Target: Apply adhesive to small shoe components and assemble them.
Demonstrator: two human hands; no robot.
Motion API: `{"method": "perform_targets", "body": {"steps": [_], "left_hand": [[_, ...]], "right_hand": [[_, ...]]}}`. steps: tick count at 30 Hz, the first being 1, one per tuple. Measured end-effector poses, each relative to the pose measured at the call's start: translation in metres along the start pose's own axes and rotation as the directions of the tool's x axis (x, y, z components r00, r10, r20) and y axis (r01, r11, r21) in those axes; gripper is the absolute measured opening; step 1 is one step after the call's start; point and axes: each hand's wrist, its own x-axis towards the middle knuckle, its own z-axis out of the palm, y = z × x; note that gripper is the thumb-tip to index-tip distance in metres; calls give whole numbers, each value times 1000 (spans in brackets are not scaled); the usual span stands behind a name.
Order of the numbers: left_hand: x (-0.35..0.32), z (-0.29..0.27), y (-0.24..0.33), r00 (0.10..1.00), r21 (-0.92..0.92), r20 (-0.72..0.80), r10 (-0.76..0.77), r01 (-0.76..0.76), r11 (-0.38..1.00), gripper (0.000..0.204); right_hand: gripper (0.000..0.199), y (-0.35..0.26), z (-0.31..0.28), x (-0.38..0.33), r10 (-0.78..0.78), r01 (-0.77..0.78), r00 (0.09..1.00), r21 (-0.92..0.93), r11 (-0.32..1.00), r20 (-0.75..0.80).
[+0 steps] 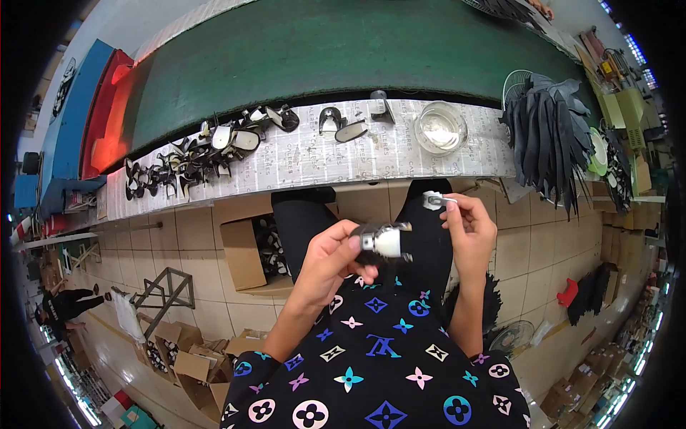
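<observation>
My left hand (330, 259) grips a small black-and-white shoe part (382, 242), which has a white block at one end and a dark curved edge. It is held over my lap, slightly blurred. To its right, my right hand (468, 227) pinches a thin metal-handled tool (446, 201) between thumb and fingers. A white tuft or pad (431, 200) sits at the tool's left end, apart from the shoe part. Several similar pieces (330, 120) lie on the bench ahead, and a clear round bowl (441, 129) stands to their right.
A pale paper-covered bench (286, 161) runs in front of me, with a green conveyor belt (321, 53) behind it. A pile of shoe parts (189, 161) lies at the left. Dark strips (547, 136) hang at the right. An open carton (246, 250) stands beside my left leg.
</observation>
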Motion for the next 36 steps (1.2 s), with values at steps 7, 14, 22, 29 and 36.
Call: {"method": "perform_targets", "body": {"steps": [7, 14, 22, 29, 36], "left_hand": [[-37, 36, 39, 971, -64, 236, -28, 44, 997, 42], [-41, 38, 38, 945, -68, 320, -63, 90, 994, 45], [-37, 35, 32, 920, -139, 384, -73, 136, 981, 42], [-32, 24, 20, 888, -129, 459, 28, 35, 991, 39], [-35, 23, 23, 880, -99, 474, 22, 28, 995, 39]], "right_hand": [[12, 12, 4, 3, 50, -68, 992, 144, 987, 119], [11, 9, 12, -3, -47, 6, 980, 208, 978, 194], [12, 10, 13, -3, -42, -4, 975, 205, 979, 218], [12, 13, 14, -4, -42, -8, 968, 197, 980, 249], [11, 13, 16, -6, -27, -22, 964, 182, 983, 263]]}}
